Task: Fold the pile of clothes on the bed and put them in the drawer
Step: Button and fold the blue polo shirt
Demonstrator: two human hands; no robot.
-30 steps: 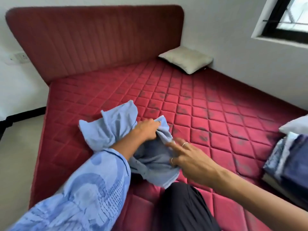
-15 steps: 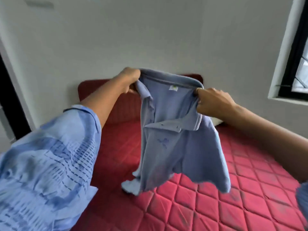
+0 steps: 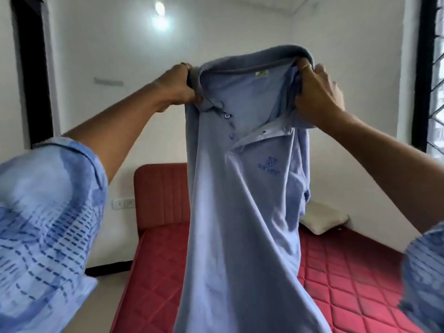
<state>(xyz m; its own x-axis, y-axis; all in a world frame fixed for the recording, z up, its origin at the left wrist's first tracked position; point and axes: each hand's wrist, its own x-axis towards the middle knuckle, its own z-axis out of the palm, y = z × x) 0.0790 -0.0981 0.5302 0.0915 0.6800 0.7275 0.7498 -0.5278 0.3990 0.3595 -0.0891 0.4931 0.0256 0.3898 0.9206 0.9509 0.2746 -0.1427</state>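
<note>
— Both hands are up high, so what are you actually holding?

— You have the blue polo shirt (image 3: 242, 212) by its shoulders, front panel toward you. Your left hand (image 3: 179, 86) has its fingers curled round the fabric beside the collar, and your right hand (image 3: 314, 97) bunches the other shoulder in a closed grip. The shirt hangs in the air above the near part of the red mattress (image 3: 336, 280), its hem out of view below.

— What could go wrong from here?

— Your right hand has gathered far more cloth than your left — I judge the shirt may land crooked and the fold come out lopsided. The placket is open and one collar side has flopped over; lay it down like that and you could press a crease into the front. The cloth is limp, so a hurried drop near the mattress's left edge might let a sleeve slide off toward the floor.

— And the drawer, or any container?

— None shows in this view — no drawer, no basket, nothing holding clothes. You see only the headboard (image 3: 163, 195) at the far end and a pale pillow (image 3: 324, 219) at the far right corner by the wall.
</note>
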